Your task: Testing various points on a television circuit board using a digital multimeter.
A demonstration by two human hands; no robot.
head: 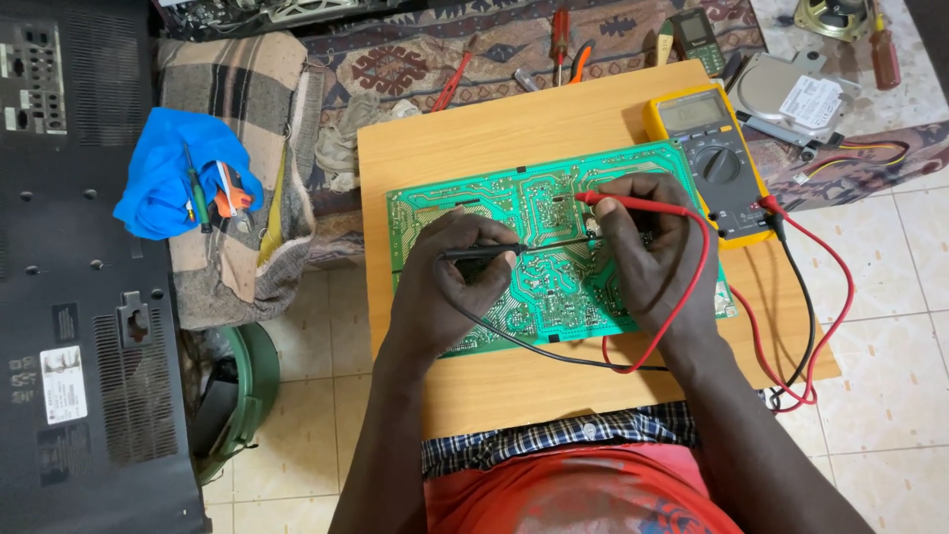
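Probing is under way: our left hand point(457, 282) pinches the slim black test probe point(494, 251), our right hand point(647, 252) the red one point(633, 204), both tips on the flat green circuit board point(474, 198) lying on the wooden board point(514, 133); the yellow multimeter point(707, 158) rests beside it, its readout illegible.

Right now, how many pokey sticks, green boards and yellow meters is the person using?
Probes: 2, black probe in the left hand, red probe in the right hand
Green circuit board: 1
Yellow multimeter: 1
Total: 4
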